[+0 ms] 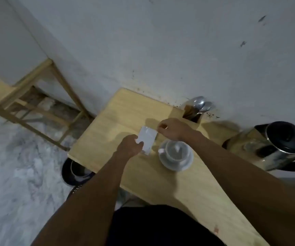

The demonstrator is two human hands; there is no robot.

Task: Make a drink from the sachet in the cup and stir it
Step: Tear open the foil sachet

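Note:
A white sachet [147, 139] is held upright over the wooden table [125, 110], just left of a white cup [176, 150] that stands on a white saucer [177, 165]. My left hand [130, 146] grips the sachet's lower left part. My right hand [171, 129] pinches its upper right corner with the fingertips. The cup looks empty apart from a pale glint inside. A small white scrap [161, 150] lies on the saucer's left rim.
A steel kettle with a black lid and handle [274, 146] stands at the right on the table. A holder with metal spoons [195, 109] sits by the wall behind my right hand. A wooden rack [36, 107] and a dark pot [75, 173] are on the floor at left.

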